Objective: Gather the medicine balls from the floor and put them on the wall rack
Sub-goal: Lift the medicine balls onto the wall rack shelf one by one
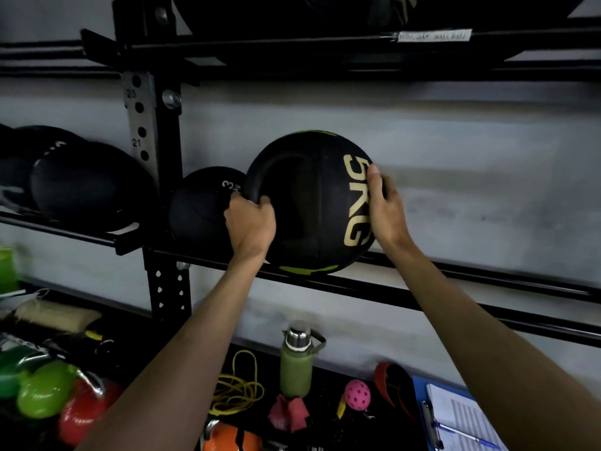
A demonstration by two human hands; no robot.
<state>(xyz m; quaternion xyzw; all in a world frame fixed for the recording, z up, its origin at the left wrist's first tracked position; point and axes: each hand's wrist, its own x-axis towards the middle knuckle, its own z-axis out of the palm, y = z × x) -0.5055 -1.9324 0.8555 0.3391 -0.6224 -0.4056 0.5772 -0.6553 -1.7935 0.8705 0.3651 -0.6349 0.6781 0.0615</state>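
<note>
A black medicine ball marked 5KG (309, 203) with a moulded handle sits on the rails of the black wall rack (455, 278), at the middle shelf. My left hand (250, 227) grips its handle on the left side. My right hand (385, 209) presses flat against its right side, thumb over the lettering. Just left of it, touching, rests a smaller black ball marked 3 kg (201, 206). Beyond the rack upright (153, 131), several more black balls (84, 183) lie on the same shelf.
Another dark ball sits on the top shelf (325, 14). Below the rack stand a green bottle (296, 362), a yellow cord (239, 388), a pink perforated ball (357, 394), a blue clipboard (455, 418), and green and red items (58, 398) at the lower left.
</note>
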